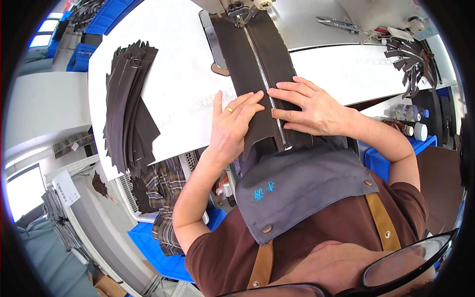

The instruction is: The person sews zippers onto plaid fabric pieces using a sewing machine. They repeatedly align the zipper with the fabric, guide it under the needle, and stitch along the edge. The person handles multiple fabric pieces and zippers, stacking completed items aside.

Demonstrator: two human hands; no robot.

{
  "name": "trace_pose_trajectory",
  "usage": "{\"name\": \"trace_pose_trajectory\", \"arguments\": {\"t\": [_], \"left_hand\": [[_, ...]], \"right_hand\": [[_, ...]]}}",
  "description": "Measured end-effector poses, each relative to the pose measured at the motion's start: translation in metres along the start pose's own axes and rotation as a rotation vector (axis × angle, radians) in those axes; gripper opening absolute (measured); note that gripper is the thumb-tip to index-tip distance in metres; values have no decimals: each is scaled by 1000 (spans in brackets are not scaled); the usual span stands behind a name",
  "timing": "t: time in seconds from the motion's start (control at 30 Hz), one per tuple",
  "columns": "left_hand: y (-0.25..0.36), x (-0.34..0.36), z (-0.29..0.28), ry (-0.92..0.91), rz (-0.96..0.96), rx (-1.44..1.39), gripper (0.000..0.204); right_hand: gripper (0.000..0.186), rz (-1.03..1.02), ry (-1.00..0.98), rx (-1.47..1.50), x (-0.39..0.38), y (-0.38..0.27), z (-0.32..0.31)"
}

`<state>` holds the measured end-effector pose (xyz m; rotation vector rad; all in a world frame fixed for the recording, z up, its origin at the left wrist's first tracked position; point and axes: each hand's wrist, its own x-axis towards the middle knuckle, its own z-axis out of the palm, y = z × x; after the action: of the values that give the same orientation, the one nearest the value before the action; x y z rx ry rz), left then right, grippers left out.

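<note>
A dark brown fabric piece [235, 64] with a metal zipper [261, 66] down its middle runs from the presser foot [240, 21] of a sewing machine toward my body. My left hand [231, 123] presses its fingertips on the fabric just left of the zipper, thumb stretched away to the side. A gold-coloured ring [229, 109] is on one of its fingers. To the right of the zipper, my right hand [309, 106] lies flat with fingers spread, their tips by the zipper teeth. Both hands are open, resting on the cloth without gripping it.
On the white table [183, 99], a stack of dark fabric pieces [128, 99] lies at left. Snips [339, 24] lie at the far right, beyond a bundle of zipper strips [410, 62]. Bottles [408, 113] stand near a blue bin [378, 163] at right. Plaid cloth [166, 185] hangs below the left edge.
</note>
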<state>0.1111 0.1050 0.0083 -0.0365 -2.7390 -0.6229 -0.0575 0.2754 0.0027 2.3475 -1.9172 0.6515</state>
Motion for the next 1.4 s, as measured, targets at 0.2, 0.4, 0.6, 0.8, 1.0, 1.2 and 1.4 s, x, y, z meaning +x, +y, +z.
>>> {"name": "trace_pose_trajectory", "arguments": {"t": [0.2, 0.4, 0.6, 0.8, 1.0, 1.2, 1.4], "left_hand": [[-1, 0, -2, -52, 18, 66, 28], [-3, 3, -6, -112, 66, 105, 27], [-21, 15, -16, -171, 78, -33, 35], [-77, 95, -6, 47, 47, -4, 34], [-92, 123, 1, 46, 172, 30, 31], [-73, 110, 9, 260, 119, 312, 23], [-79, 80, 5, 102, -10, 168, 35]], "right_hand": [[42, 19, -30, 16, 0, -1, -1], [46, 73, -41, 36, 0, -2, 3], [46, 64, -29, 54, 2, -3, -2], [44, 49, -37, 91, 5, -2, -3], [43, 67, -42, 112, 5, -1, -4], [43, 88, -16, 57, 2, -6, 0], [42, 18, -17, 73, 2, -3, -3]]}}
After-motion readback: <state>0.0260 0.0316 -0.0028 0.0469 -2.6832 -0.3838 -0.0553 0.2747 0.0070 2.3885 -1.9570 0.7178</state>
